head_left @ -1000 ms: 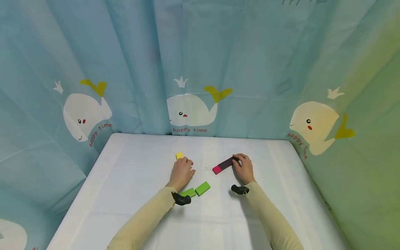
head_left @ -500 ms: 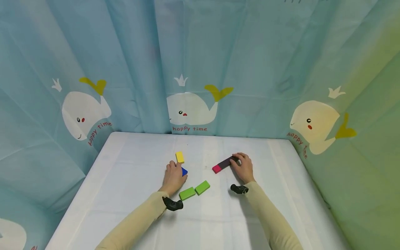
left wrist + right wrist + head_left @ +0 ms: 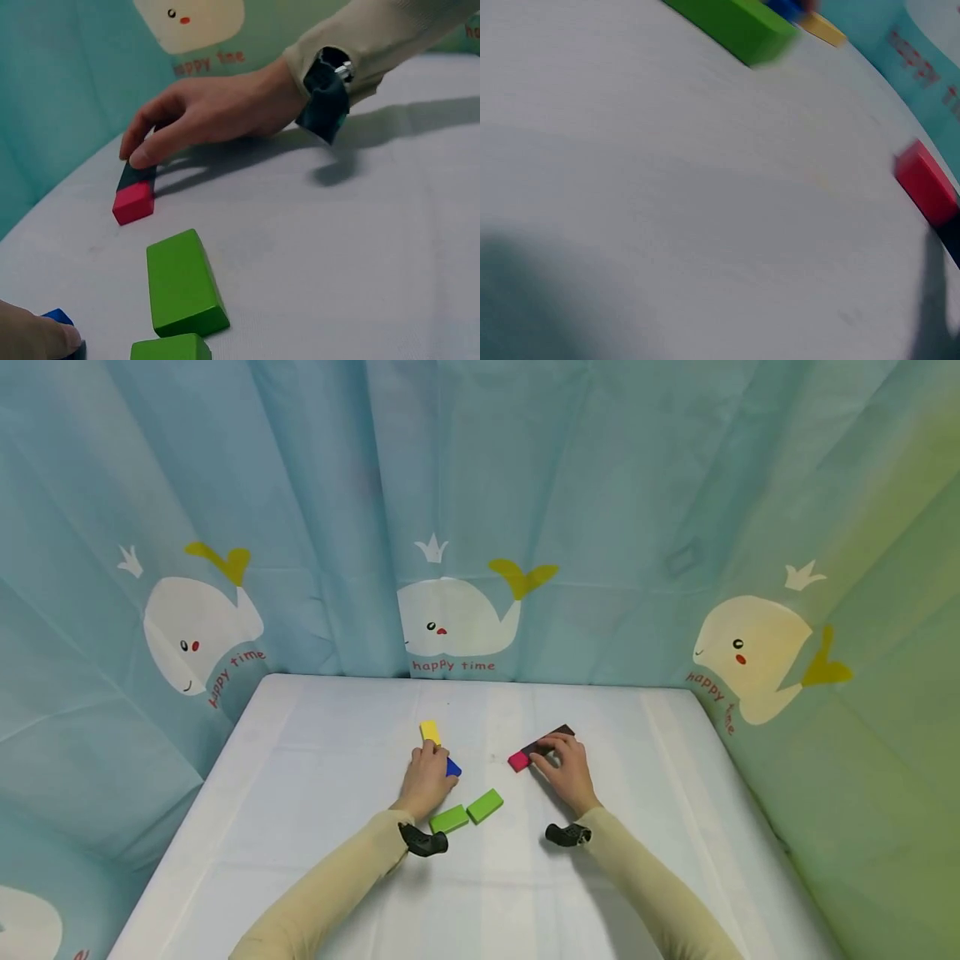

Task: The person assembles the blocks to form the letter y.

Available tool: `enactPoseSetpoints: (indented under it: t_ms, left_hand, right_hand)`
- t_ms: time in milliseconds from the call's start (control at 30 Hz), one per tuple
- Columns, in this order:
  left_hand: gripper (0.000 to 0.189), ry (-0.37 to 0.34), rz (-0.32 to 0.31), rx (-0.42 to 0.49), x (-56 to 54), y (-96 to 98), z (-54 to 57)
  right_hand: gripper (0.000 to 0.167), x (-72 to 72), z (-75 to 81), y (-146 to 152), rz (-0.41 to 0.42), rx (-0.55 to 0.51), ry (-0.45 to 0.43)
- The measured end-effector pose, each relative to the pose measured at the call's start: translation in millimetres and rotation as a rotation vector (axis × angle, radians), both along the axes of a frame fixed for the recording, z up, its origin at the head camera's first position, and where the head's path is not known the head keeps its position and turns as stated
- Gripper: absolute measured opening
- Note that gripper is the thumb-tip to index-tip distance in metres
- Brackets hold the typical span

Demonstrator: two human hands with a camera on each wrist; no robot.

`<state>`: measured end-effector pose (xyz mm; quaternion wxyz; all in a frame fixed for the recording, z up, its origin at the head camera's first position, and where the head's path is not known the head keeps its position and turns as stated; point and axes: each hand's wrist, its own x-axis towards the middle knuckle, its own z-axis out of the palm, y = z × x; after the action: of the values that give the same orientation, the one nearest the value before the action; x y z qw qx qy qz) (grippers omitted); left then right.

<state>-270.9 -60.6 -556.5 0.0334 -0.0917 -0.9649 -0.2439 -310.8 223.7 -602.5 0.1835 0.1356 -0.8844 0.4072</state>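
Observation:
In the head view my left hand [image 3: 425,781] holds a blue block [image 3: 453,767], thumb at its near side. A yellow block [image 3: 429,731] lies just beyond, its near end right at my fingertips. In the left wrist view that thumb [image 3: 52,339] covers part of the blue block [image 3: 56,316]. My right hand [image 3: 568,774] has its thumb and fingers about a long dark strip of block [image 3: 561,732], close to the pink-red block [image 3: 518,762] at its near left end. The same red block [image 3: 926,184] shows blurred in the right wrist view.
Two green blocks [image 3: 485,806] lie almost end to end in front of my hands, one partly behind the left wrist strap. They rest on a white-covered table [image 3: 315,752]. A blue whale-print curtain [image 3: 615,527] hangs behind the table and along its sides.
My left hand, first over the blue block, drew back to show it, then moved slightly forward and right with it. My right hand slid along the dark strip toward the red block.

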Motion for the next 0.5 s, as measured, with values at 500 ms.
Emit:
enactPoseSetpoints:
  t_ms: [500]
  left_hand:
    - [0.043,-0.015,-0.093,-0.062,-14.6,16.8,2.1]
  right_hand:
    - [0.028,8.6,-4.0,-14,-0.022,0.057,-0.010]
